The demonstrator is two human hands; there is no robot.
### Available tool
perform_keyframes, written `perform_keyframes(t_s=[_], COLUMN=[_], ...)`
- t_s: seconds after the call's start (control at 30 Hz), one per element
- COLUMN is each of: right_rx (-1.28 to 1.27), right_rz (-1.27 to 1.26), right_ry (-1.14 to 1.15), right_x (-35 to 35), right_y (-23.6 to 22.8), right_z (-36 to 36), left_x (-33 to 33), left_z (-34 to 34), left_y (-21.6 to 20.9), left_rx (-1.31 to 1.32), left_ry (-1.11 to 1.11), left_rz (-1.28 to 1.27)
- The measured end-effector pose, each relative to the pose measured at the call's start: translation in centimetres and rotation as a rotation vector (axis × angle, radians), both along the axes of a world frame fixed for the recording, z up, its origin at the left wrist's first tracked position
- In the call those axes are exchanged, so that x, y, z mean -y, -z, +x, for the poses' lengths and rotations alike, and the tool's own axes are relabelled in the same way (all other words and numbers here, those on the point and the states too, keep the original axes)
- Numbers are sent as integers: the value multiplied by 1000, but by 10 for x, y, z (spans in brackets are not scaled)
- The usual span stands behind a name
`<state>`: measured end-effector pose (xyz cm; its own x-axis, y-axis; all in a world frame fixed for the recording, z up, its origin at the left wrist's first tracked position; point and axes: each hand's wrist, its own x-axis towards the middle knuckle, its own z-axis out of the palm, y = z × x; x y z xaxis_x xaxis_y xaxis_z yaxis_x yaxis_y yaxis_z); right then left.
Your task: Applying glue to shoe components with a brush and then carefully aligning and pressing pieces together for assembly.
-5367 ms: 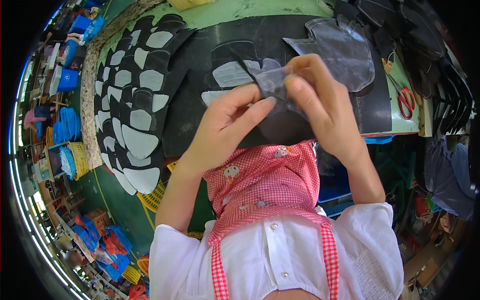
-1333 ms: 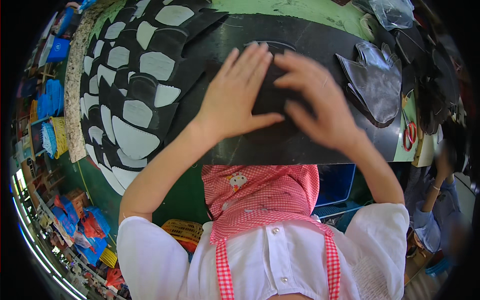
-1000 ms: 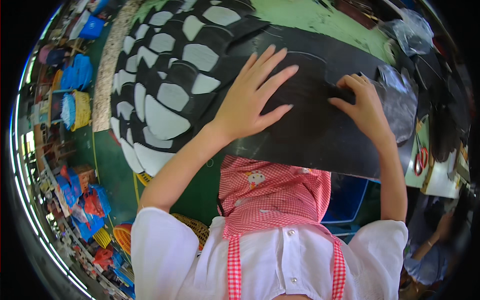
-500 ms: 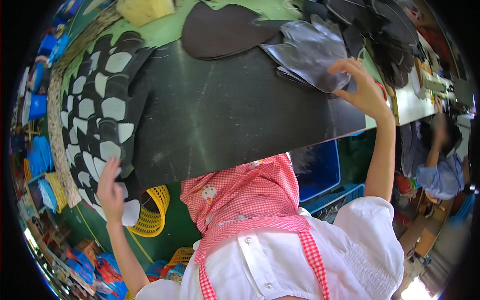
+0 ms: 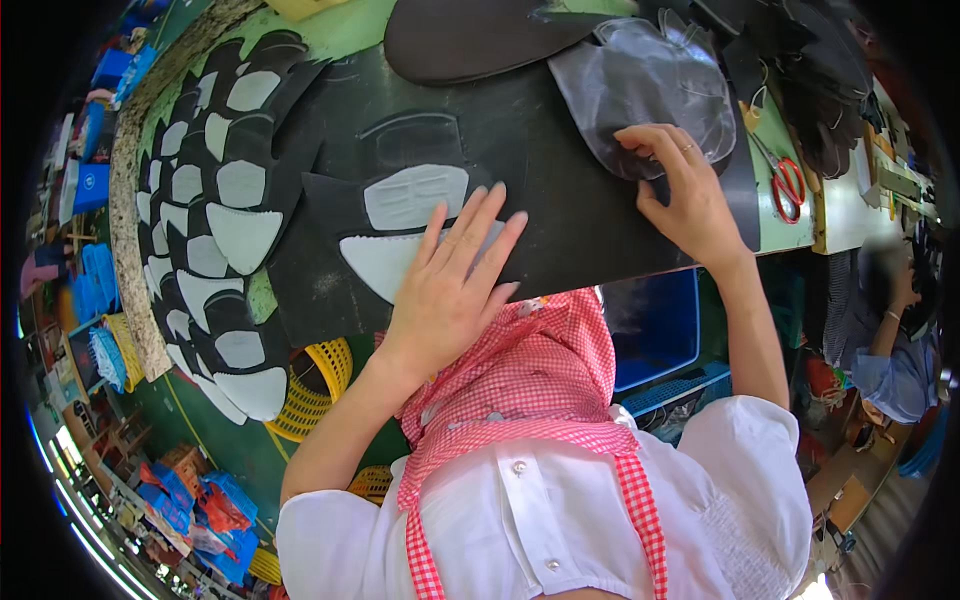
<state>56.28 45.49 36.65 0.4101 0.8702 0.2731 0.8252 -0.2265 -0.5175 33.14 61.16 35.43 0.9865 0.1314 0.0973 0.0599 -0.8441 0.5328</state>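
Note:
My left hand (image 5: 448,283) lies flat with spread fingers on a black cut piece with white patches (image 5: 412,196), which rests on the dark board (image 5: 565,215). It covers part of the lower white patch. My right hand (image 5: 692,200) is at the near edge of a stack of shiny, see-through grey pieces (image 5: 640,85). Its fingers are bent, with the thumb apart from them, and I see nothing held. To the left, several more black pieces with white patches (image 5: 243,232) overlap in rows.
Dark rounded pieces (image 5: 480,40) lie at the board's far side. Red-handled scissors (image 5: 788,190) lie on the right, near more dark pieces (image 5: 820,100). Below the table are a blue bin (image 5: 655,335) and a yellow basket (image 5: 335,365). Another person (image 5: 890,370) sits at far right.
My left hand has moved right from the overlapping rows onto the board, where a patched black piece now lies under it. My right hand has shifted slightly nearer to me and left.

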Motion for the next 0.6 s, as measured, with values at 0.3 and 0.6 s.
perform_keyframes(t_s=[0.3, 0.6], right_rx=[-242, -1049], right_rz=[166, 178], right_ry=[30, 137], right_x=[-15, -9], right_y=[-15, -13], right_z=[-24, -72], left_x=[2, 14], left_z=[24, 43], left_y=[-21, -23], left_rx=[55, -45], left_ry=[-75, -198], left_rz=[-444, -799])
